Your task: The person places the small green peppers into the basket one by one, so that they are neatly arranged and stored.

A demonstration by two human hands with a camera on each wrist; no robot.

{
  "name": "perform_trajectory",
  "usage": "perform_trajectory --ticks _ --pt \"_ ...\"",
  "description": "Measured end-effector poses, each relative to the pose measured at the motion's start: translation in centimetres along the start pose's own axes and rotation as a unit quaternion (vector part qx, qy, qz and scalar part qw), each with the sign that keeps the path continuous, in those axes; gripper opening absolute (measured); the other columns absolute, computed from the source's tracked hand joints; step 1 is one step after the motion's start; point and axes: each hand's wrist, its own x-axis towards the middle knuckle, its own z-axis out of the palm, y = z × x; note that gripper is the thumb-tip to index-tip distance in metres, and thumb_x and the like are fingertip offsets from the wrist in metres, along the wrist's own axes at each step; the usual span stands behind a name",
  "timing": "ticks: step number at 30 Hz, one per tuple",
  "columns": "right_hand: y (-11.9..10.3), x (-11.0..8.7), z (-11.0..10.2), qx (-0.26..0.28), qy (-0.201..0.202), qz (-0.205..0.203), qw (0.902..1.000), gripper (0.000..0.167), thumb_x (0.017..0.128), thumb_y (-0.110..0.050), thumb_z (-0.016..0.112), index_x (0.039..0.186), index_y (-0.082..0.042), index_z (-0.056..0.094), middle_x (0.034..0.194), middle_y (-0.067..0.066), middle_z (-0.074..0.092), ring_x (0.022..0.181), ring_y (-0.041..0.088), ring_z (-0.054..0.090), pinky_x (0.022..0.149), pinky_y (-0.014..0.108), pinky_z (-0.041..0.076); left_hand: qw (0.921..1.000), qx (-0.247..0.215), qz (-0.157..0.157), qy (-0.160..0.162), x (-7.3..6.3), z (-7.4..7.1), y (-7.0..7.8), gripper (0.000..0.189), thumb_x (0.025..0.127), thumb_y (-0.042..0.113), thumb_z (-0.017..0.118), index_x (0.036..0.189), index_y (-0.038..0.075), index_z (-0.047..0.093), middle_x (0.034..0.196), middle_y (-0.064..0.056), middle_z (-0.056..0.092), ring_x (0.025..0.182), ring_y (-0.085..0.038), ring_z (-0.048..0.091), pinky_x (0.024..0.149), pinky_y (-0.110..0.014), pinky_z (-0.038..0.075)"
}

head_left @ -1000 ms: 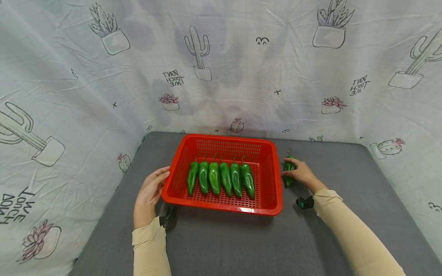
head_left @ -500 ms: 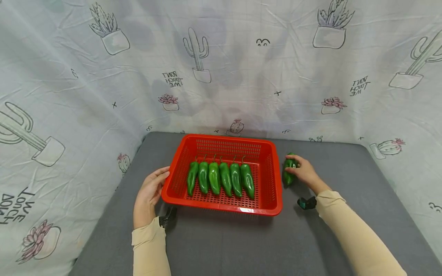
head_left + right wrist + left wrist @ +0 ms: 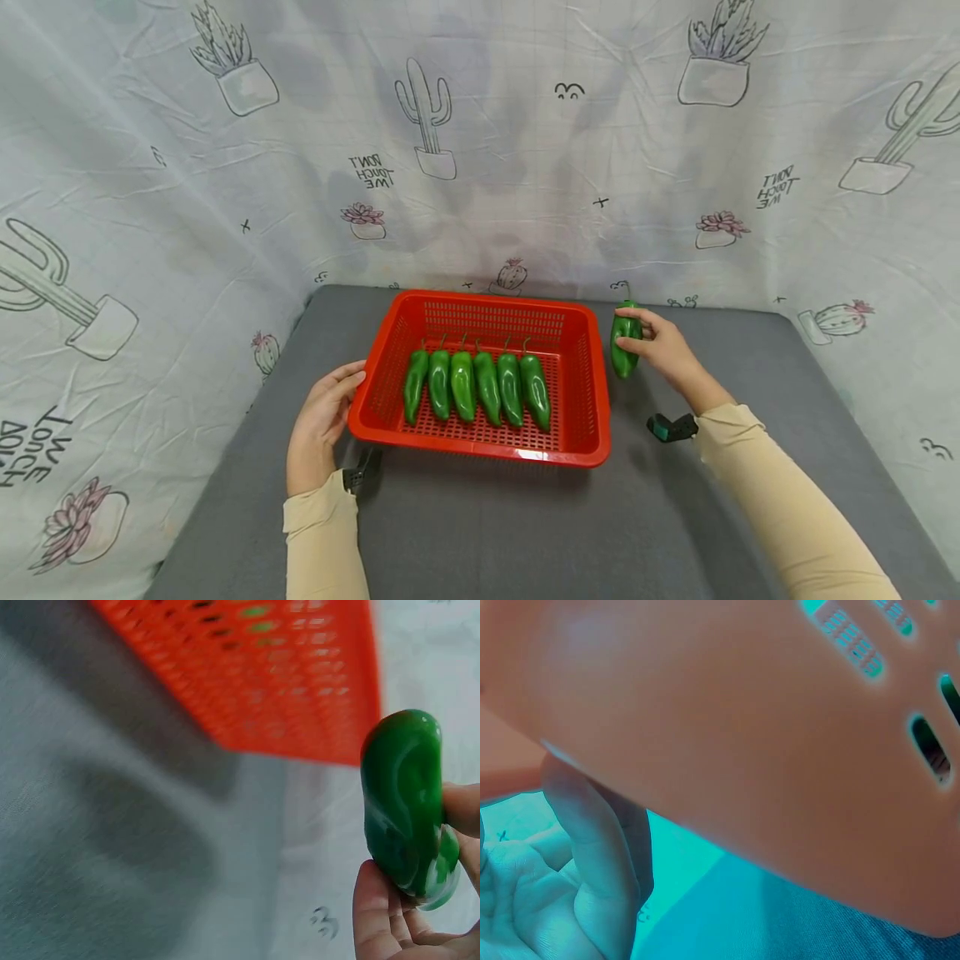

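Observation:
In the head view my left hand (image 3: 326, 412) grips the left rim of the red plastic basket (image 3: 480, 450). The left wrist view shows fingers (image 3: 596, 840) tucked against the underside of the basket's rim. Several green chili peppers (image 3: 487, 387) lie side by side inside it, stems toward the back. Just right of the basket, my right hand (image 3: 663, 346) pinches one green chili pepper (image 3: 624, 342) between thumb and fingers, stem upward. Up close in the right wrist view, that chili pepper (image 3: 401, 802) is glossy and held off the table.
Grey cloth covers the table (image 3: 480, 533), and the basket stands toward its back. A white curtain (image 3: 517, 192) printed with cactus drawings hangs behind and at both sides. Inside the basket, bare mesh floor (image 3: 572, 408) shows to the right of the row.
My right hand has taken hold of the chili pepper beside the basket and raised it, moving slightly toward the back. The left hand and the basket have stayed in place.

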Motion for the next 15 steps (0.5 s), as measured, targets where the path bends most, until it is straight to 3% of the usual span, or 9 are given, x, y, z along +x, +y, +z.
perform_trajectory --ticks 5,15 --pt "-2.0 0.1 0.1 0.028 -0.011 -0.013 0.9995 0.057 0.092 -0.019 0.062 0.144 -0.013 0.039 0.132 0.021 0.049 0.096 0.009 0.055 0.075 0.023 0.051 1.0 0.007 0.001 0.0 0.0 0.0 0.1 0.024 0.097 -0.002 0.043 0.102 0.011 0.063 0.084 -0.001 0.071 0.069 -0.011 0.068 0.063 -0.024 0.057" --pt "-5.9 0.5 1.6 0.053 -0.047 -0.025 0.9972 0.053 0.093 -0.012 0.06 0.142 -0.01 0.04 0.127 0.021 0.05 0.097 0.012 0.056 0.082 0.032 0.052 1.0 0.008 -0.001 0.0 0.1 0.0 0.0 0.023 0.097 -0.001 0.045 0.103 0.011 0.063 0.085 -0.001 0.07 0.072 -0.011 0.068 0.065 -0.025 0.057"
